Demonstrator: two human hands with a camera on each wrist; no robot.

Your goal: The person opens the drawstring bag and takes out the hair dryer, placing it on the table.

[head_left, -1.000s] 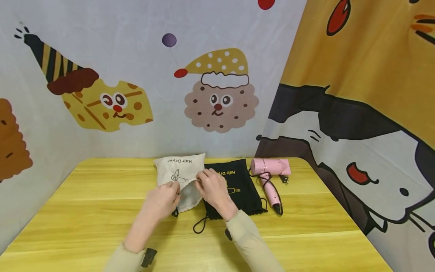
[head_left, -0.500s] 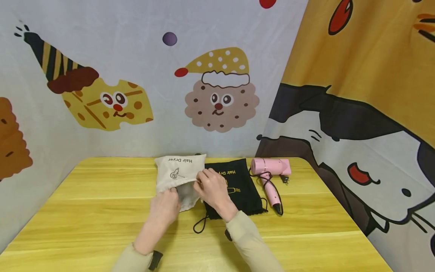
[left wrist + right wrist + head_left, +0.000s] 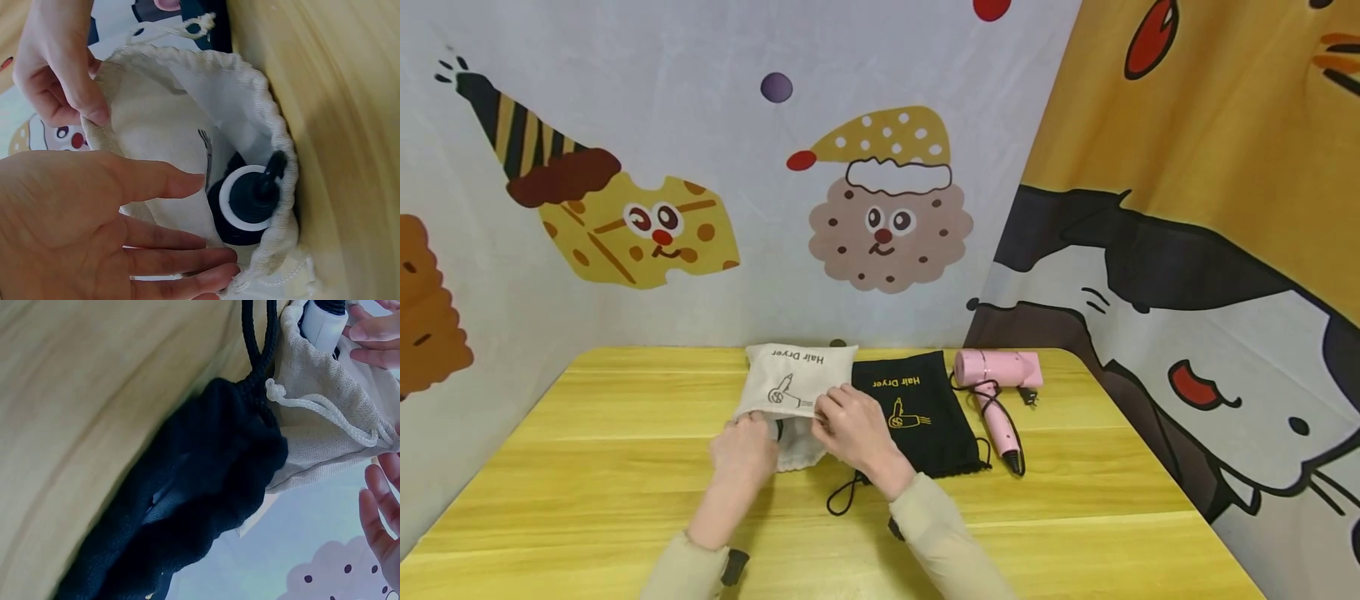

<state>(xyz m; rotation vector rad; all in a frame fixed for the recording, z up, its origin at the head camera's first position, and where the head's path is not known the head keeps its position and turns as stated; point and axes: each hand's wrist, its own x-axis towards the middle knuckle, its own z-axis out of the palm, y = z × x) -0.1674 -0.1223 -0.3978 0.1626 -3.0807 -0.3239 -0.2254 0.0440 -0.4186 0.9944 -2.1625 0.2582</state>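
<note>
A cream drawstring bag (image 3: 797, 367) printed "Hair Dryer" lies at the back of the table, its mouth toward me. My right hand (image 3: 853, 425) pinches the right side of its upper rim between thumb and fingers. At the mouth's left side is my left hand (image 3: 745, 454); the left wrist view shows its thumb and fingers extended, thumb over the opening. Inside the bag sits a white hair dryer handle (image 3: 325, 328) ending in a black ribbed cord sleeve (image 3: 253, 197); the rest is hidden by cloth. White drawstring (image 3: 325, 412) hangs from the rim.
A black drawstring bag (image 3: 925, 446) printed "Hair Dryer" lies flat just right of the cream bag, its cord loop (image 3: 842, 497) reaching toward me. Beyond it lies a pink hair dryer (image 3: 1000, 367) with its cord wound around the handle. A cartoon-printed cloth (image 3: 700, 150) hangs behind the table.
Both hands have shifted slightly left with the bag's rim. The bag's upper side has straightened, showing more of its print, and more of the black bag's print is uncovered.
</note>
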